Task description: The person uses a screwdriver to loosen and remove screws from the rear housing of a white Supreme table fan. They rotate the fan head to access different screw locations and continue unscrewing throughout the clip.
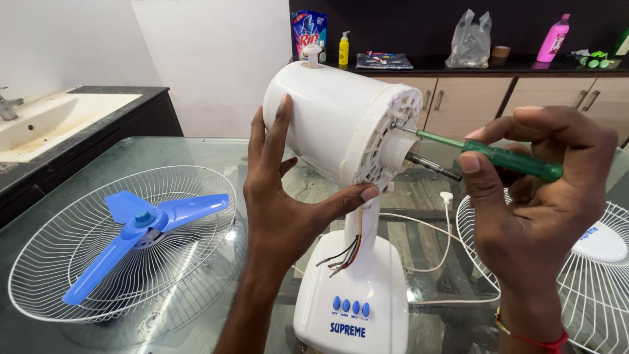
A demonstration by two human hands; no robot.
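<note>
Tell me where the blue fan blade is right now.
The blue fan blade lies in the white wire guard on the glass table, left in the head view, beside the left hand.

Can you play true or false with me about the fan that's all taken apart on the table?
1. The right hand holds a green-handled screwdriver. True.
2. The blue fan blade is fitted on the motor housing. False: it lies in a white wire grille on the glass table.
3. The left hand grips the motor housing. True.
4. The fan base has red buttons. False: they are blue.
5. The screwdriver tip touches the housing's front face. True.
</note>
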